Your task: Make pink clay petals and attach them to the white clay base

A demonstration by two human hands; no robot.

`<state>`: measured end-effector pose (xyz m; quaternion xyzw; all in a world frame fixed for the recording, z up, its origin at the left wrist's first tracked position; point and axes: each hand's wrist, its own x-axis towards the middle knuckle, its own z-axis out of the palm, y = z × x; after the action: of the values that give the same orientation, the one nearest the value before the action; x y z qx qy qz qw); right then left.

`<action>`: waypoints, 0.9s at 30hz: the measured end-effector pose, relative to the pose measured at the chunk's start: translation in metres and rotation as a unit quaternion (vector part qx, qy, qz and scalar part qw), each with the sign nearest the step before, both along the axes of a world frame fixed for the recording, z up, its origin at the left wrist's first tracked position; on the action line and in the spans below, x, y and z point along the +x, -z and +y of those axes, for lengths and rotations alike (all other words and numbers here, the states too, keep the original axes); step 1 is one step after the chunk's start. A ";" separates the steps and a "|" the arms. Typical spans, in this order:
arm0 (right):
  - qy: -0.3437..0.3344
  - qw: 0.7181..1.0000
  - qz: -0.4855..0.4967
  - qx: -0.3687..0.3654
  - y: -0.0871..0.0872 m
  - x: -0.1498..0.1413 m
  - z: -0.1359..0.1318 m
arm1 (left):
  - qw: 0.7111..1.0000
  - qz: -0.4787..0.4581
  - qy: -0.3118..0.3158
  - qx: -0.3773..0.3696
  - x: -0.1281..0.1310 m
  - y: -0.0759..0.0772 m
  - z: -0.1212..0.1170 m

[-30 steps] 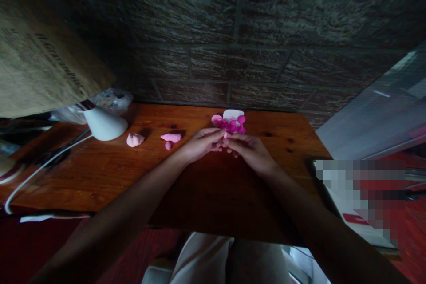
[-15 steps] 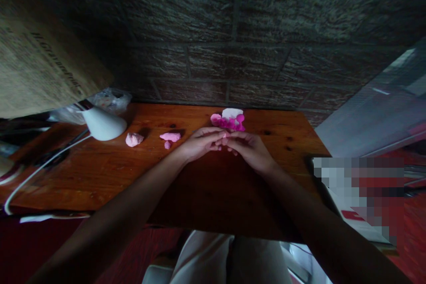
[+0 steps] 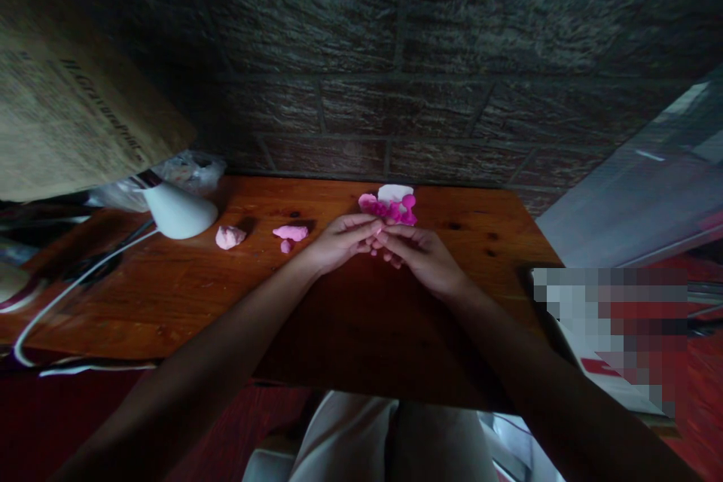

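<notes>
Over the middle of the wooden table, my left hand point(image 3: 347, 241) and my right hand point(image 3: 421, 252) meet at the fingertips. Both are closed in a pinch on a small piece of pink clay point(image 3: 380, 229), mostly covered by the fingers. Just behind the hands lies a cluster of bright magenta and pink shaped clay pieces point(image 3: 395, 211), with a white piece point(image 3: 396, 192) at its back. To the left of my left hand rest a long pink clay lump point(image 3: 291, 232) and a small pink bit point(image 3: 286, 246). Farther left sits a paler, rounder clay lump point(image 3: 230, 236).
A lamp with a white base point(image 3: 184, 211) and a printed paper shade point(image 3: 84, 105) stands at the left, its white cable point(image 3: 79, 286) running across the table point(image 3: 208, 309). A clear plastic bag point(image 3: 195, 173) lies behind it. A dark brick wall point(image 3: 361, 53) closes the back.
The view has shifted very slightly. My fingers have moved a little around the pink clay, and less of it shows; the other pieces have stayed put.
</notes>
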<state>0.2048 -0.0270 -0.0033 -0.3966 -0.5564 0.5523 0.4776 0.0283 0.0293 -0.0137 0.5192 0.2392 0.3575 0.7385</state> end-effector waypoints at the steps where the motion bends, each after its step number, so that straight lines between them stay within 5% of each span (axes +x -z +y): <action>1: -0.002 1.000 -0.004 0.003 0.000 0.000 0.000 | 1.000 0.002 0.002 0.001 0.000 0.000 0.000; 13: -0.004 1.000 0.009 -0.011 0.002 0.000 0.002 | 0.997 -0.027 0.021 -0.066 0.001 -0.004 0.000; 27: -0.005 0.999 0.030 -0.034 0.003 -0.002 0.001 | 1.000 -0.017 0.017 -0.017 0.001 -0.002 -0.002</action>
<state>0.2028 -0.0263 -0.0059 -0.3930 -0.5247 0.5849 0.4777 0.0294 0.0276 -0.0121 0.5046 0.2240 0.3496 0.7569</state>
